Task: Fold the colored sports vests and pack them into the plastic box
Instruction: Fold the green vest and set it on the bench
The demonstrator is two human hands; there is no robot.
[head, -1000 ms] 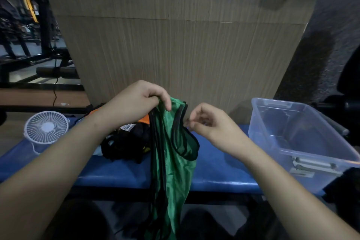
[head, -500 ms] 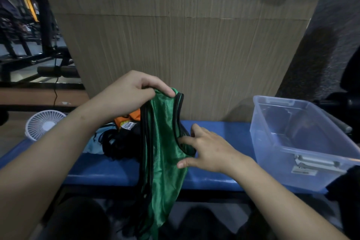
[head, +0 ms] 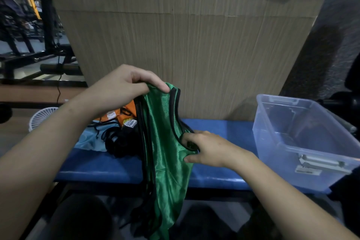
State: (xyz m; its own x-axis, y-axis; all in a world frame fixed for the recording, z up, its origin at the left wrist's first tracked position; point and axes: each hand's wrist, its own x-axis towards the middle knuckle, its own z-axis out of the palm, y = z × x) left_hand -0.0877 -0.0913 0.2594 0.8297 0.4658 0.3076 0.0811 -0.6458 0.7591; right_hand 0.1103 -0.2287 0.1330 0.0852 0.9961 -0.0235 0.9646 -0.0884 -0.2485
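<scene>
Blue padded bench (head: 220, 138) runs across the middle of the view, and right in front of it the green vest (head: 165, 154) hangs full length, its hem dropping below the bench edge toward the dark floor. It's a slick, shiny mesh with black binding along the armholes and neck, bunched into long vertical folds. Left hand (head: 120, 87) is up high, fingers and thumb curled over the shoulder straps, pinching them together. Right hand (head: 206, 149) is lower, at the bottom of the armhole, thumb and fingers nipping the black-trimmed edge. So this looks like the first step on this vest: squaring it up before any fold goes in. Next move, by my read, calls for matching the side edges and laying the slippery cloth flat on the bench, or it will slide out of line. Behind the vest, a loose pile (head: 116, 132) on the bench: orange, pale blue and black cloth with white tags, all unfolded. Further right sits the box (head: 303, 163), clear plastic, rounded corners, grey latch on the near side, nothing packed in it that I can see. At far left, a white fan (head: 41, 117), then the tall ribbed wooden panel (head: 194, 45) behind everything.
</scene>
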